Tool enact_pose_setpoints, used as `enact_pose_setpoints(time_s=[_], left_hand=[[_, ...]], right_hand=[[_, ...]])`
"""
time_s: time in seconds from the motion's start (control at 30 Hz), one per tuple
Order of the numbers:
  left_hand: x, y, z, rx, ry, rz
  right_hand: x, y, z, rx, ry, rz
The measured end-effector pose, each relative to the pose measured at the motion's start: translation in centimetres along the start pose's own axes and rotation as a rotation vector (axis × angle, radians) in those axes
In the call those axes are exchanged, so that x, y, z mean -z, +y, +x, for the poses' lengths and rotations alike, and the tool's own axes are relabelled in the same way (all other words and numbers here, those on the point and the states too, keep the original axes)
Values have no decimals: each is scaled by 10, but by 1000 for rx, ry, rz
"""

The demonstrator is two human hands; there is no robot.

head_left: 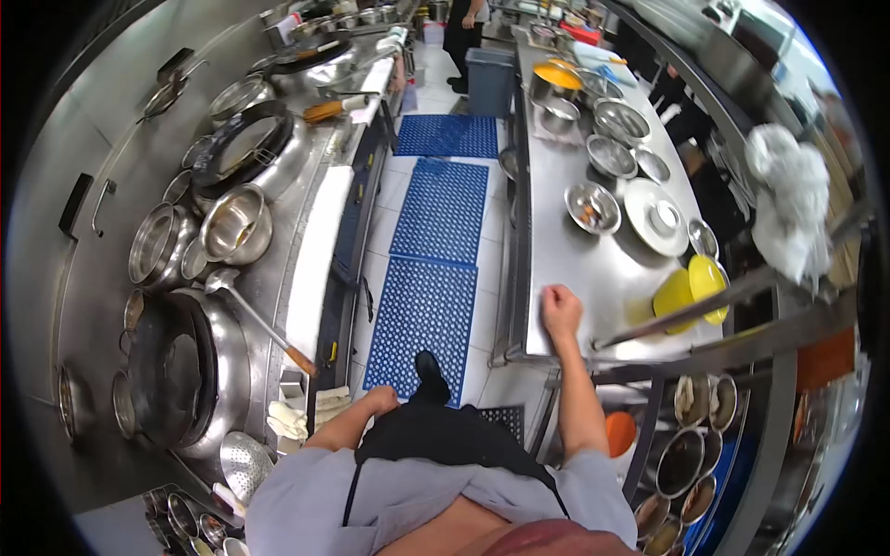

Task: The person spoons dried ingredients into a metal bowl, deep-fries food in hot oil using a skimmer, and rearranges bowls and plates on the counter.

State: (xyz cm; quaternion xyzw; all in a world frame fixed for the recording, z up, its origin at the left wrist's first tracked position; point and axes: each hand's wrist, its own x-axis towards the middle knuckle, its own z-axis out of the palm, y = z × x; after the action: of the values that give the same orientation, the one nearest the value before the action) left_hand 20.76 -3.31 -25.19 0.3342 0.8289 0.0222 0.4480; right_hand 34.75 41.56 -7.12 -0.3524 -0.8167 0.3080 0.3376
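My left hand (378, 400) is closed in a loose fist near my hip, with nothing visible in it. Closest to it is a ladle (255, 315) with a wooden handle end, lying along the stove's front edge by folded cloths (289, 419). My right hand (561, 310) makes a fist at the near left corner of the steel table (598, 269), and I see nothing in it. Beyond that fist stands a steel bowl (593, 206) with orange bits inside. To its right are a white plate (644, 208) and a yellow container (677, 298).
Blue perforated mats (436, 208) line the aisle towards a grey bin (489, 83) and a standing person (461, 42). Woks (167, 371) and a steel bowl (236, 222) sit on the stove. A metal rail (695, 310) crosses the table's near right side.
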Motion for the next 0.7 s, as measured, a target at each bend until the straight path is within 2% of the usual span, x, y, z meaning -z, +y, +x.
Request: enact_pose_setpoints(time_s=[0.1,0.13,0.37,0.4,0.5,0.53,0.63,0.7], left_hand=[[21,-1,29,-132,-16,209],[27,0,38,-36,-19,106],[111,18,67,147,-203,-211],[104,6,88,161,-183,-277],[115,-5,116,19,-6,-81],[134,-1,109,22,-67,-142],[126,-21,131,103,136,-298],[127,-32,139,70,154,-292]], right_hand=[[10,18,23,13,75,-212],[12,19,26,-6,67,-267],[8,19,25,31,113,-340],[9,24,25,14,107,-350],[3,29,26,-32,100,-362],[4,21,26,-48,110,-359],[5,8,27,-100,104,-397],[5,4,28,-152,76,-449]])
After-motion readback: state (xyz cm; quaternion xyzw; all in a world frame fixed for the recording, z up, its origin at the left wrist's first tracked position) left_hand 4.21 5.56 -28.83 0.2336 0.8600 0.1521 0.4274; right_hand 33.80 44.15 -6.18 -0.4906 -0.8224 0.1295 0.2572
